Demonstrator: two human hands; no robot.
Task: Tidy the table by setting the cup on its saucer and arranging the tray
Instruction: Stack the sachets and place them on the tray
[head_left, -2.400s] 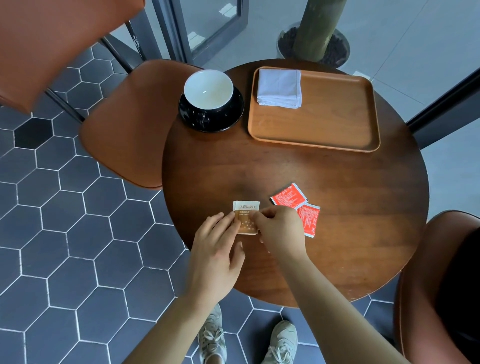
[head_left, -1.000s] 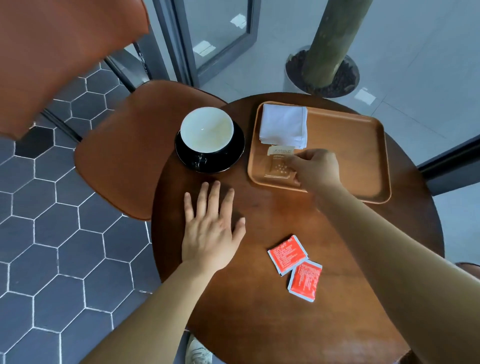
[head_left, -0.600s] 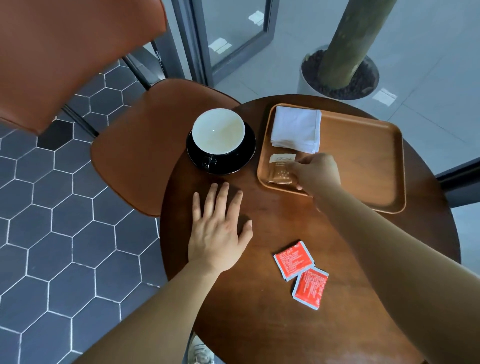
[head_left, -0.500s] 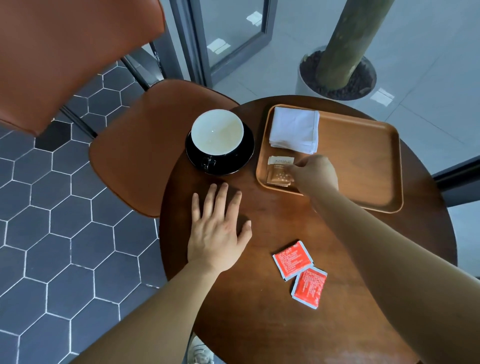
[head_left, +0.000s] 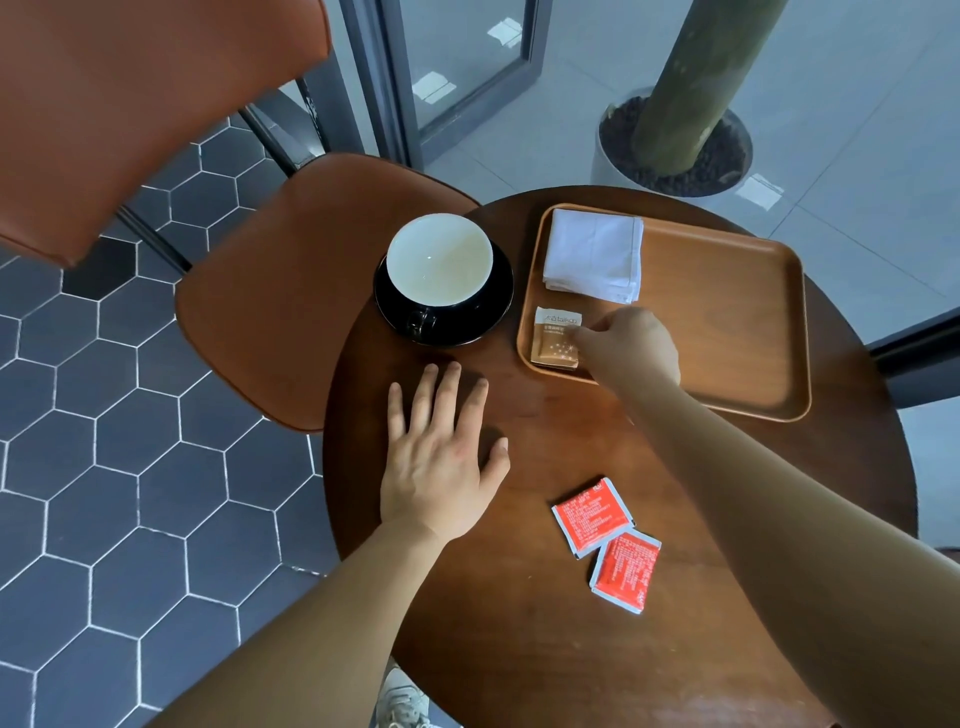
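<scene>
A white cup (head_left: 439, 260) stands on its black saucer (head_left: 488, 317) at the table's far left. To its right lies the wooden tray (head_left: 727, 322), with a folded white napkin (head_left: 592, 254) in its far left corner. A brown sachet (head_left: 555, 340) lies flat in the tray's near left corner. My right hand (head_left: 631, 345) rests on the tray with its fingertips on the sachet's right edge. My left hand (head_left: 436, 457) lies flat on the table, fingers spread, holding nothing. Two red sachets (head_left: 608, 543) lie on the table nearer to me.
The round dark wooden table (head_left: 519, 649) has an orange-brown chair (head_left: 280, 280) pushed against its left side. A potted trunk (head_left: 675, 140) stands on the floor beyond the table. My shoe (head_left: 402, 699) shows below the table's near edge.
My right hand carried the brown sachet from the table's near edge to the tray and set it flat in the near left corner. My left hand moved onto the table top and stayed there.
</scene>
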